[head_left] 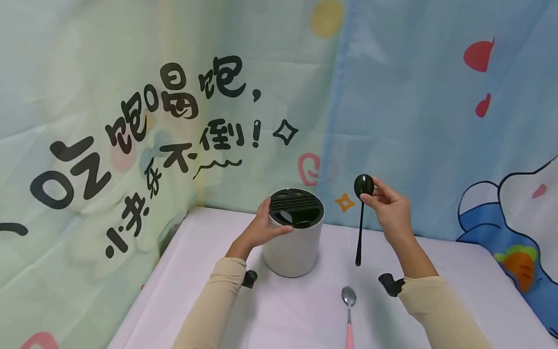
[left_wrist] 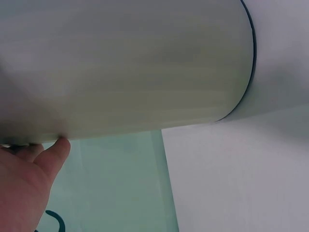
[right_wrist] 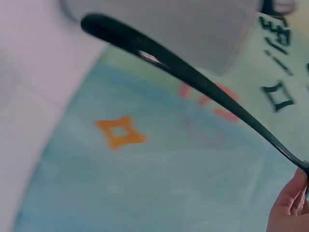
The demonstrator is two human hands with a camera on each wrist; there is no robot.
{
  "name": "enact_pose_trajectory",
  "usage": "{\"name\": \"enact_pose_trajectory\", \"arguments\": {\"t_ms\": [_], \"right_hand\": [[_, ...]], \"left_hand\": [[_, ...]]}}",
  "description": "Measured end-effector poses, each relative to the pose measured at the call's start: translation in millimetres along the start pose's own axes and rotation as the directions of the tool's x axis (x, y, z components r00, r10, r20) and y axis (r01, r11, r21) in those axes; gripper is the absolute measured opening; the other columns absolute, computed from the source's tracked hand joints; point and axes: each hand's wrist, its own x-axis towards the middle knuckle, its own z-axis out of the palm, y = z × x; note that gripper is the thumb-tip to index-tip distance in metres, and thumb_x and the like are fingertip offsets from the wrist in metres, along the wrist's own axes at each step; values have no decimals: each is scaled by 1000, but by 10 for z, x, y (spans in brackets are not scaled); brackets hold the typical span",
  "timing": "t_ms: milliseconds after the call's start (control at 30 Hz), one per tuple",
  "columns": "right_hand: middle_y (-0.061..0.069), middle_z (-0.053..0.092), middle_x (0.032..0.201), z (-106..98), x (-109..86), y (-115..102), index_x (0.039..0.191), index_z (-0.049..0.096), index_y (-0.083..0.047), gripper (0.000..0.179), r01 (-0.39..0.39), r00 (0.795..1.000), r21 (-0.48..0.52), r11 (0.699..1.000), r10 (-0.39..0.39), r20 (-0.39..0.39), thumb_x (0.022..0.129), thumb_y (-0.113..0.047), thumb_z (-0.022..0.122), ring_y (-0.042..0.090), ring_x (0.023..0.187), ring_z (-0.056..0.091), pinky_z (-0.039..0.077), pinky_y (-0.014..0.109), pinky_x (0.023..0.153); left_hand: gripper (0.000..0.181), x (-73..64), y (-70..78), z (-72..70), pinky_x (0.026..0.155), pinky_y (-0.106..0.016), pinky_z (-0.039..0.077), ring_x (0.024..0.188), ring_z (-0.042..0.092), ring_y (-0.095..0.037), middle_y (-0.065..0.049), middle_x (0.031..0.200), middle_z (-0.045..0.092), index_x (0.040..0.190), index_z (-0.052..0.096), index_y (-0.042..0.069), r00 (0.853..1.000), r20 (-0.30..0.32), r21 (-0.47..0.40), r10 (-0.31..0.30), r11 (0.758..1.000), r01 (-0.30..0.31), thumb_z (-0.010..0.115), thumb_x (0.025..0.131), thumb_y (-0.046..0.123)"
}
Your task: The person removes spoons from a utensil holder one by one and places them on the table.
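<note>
A white cylindrical utensil holder (head_left: 291, 252) stands upright on the table, topped by a black lid (head_left: 298, 219) with holes and slots. My left hand (head_left: 260, 230) holds it near the top rim, thumb across the front and fingers at the left side. In the left wrist view its pale wall (left_wrist: 135, 72) fills the upper part. To the right of the holder, my right hand (head_left: 390, 208) pinches a black spoon (head_left: 360, 228) just below its bowl. The bowl points up and the handle hangs down, clear of the tabletop. The right wrist view shows that handle (right_wrist: 193, 79) close up.
A metal spoon (head_left: 348, 296) with a pink handle lies on the white tabletop (head_left: 314, 310) in front, between my forearms. Behind the table hangs a printed curtain (head_left: 392, 97) with black lettering and cartoon figures. A black wrist camera (head_left: 391, 285) sits at my right cuff.
</note>
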Motion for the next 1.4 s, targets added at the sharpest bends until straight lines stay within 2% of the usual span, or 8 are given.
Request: {"name": "enact_pose_trajectory", "arguments": {"t_ms": [200,300,433,567,667,867,967,1400], "right_hand": [[-10,52,87,-157,-52,527,139,40,-18,60,-221,975,-70,973,222,11,85,-28,64,9,99,54,41,32,99],[-4,55,93,-260,97,1223,136,44,-25,63,-270,963,-66,961,270,3,79,-36,68,19,105,57,30,55,102],[-3,56,99,-382,347,2347,132,47,-34,67,-282,959,-61,958,282,-9,71,-46,72,11,91,65,36,53,97],[0,56,102,-421,316,2849,135,44,-31,75,-316,949,-100,944,314,-33,68,-50,72,9,87,67,39,51,96],[-2,59,100,-457,110,2759,137,43,-25,80,-361,931,-135,923,364,-4,67,-50,73,7,83,67,38,52,97],[14,59,108,-491,-483,1868,136,41,-2,73,-416,879,-236,878,455,144,78,-32,72,3,74,64,51,41,82],[22,59,103,-478,-690,1570,133,39,10,67,-394,874,-260,882,447,190,81,-22,69,3,68,62,54,27,70],[11,66,78,-387,-922,1624,126,41,18,57,-499,818,-302,812,557,146,80,-4,65,4,53,57,50,19,53]], "left_hand": [[109,-20,-14,-30,109,-50,24,139,17,-32,-12,154,1,148,-3,11,1000,-13,0,-18,1000,18,67,75,53],[110,-28,-25,-27,108,-50,23,139,17,-33,-12,154,1,148,-2,11,1000,-8,-2,-20,1000,20,67,75,54],[111,-33,-45,-16,108,-51,23,139,17,-33,-12,154,1,148,-3,11,1000,-5,-2,-22,1000,22,66,73,57],[111,-32,-47,-5,108,-51,23,139,17,-33,-11,154,0,148,-3,12,1000,-5,-7,-16,1000,16,66,73,57],[111,-33,-33,0,108,-51,23,139,16,-33,-11,154,0,148,-3,12,1000,1,-4,-10,1000,10,66,74,56],[110,-35,-1,2,109,-51,23,139,16,-32,-10,154,0,148,-3,12,1000,6,13,-8,1000,8,66,75,55],[110,-29,0,-1,109,-51,22,139,16,-32,-10,154,-1,148,-4,13,1000,11,8,-5,1000,5,66,74,56],[110,-38,-13,-4,109,-50,22,140,15,-31,-8,154,-1,148,-5,14,1000,9,-14,-7,1000,8,66,74,56]]}}
